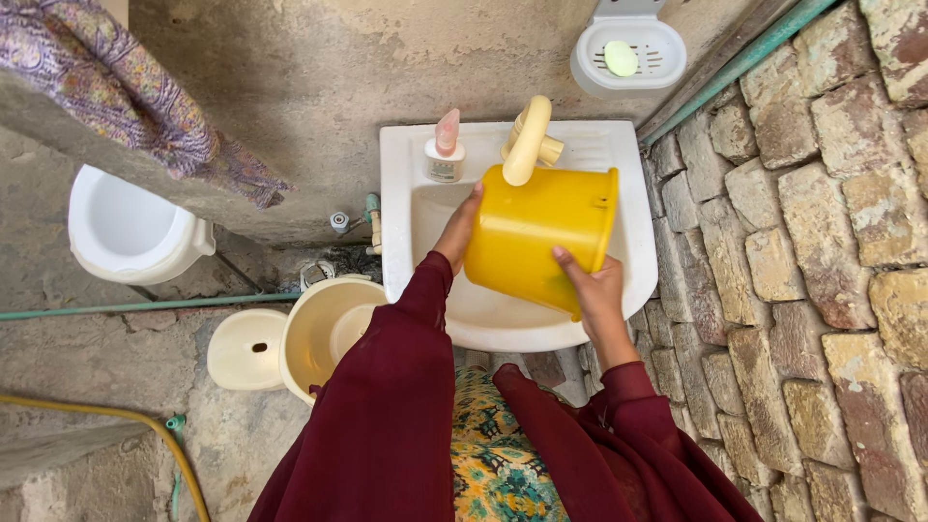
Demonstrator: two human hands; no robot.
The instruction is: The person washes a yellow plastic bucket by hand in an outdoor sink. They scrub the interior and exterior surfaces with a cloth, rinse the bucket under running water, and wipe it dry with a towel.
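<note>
A yellow plastic bucket [535,237] is held over the white sink basin [638,261], tilted with its mouth toward the cream tap [527,140]. My left hand [458,227] presses against the bucket's left side. Under the bucket's lower right side sits my right hand [592,290], fingers wrapped on its wall. Both arms wear dark red sleeves. The inside of the bucket is hidden from view.
A pink-capped soap bottle [446,147] stands on the sink's back ledge. A wall soap dish [628,53] holds a green bar. A cream bucket [324,329] with its lid [246,350] sits on the floor at left, near a white toilet [126,227]. A rough stone wall [822,261] runs along the right.
</note>
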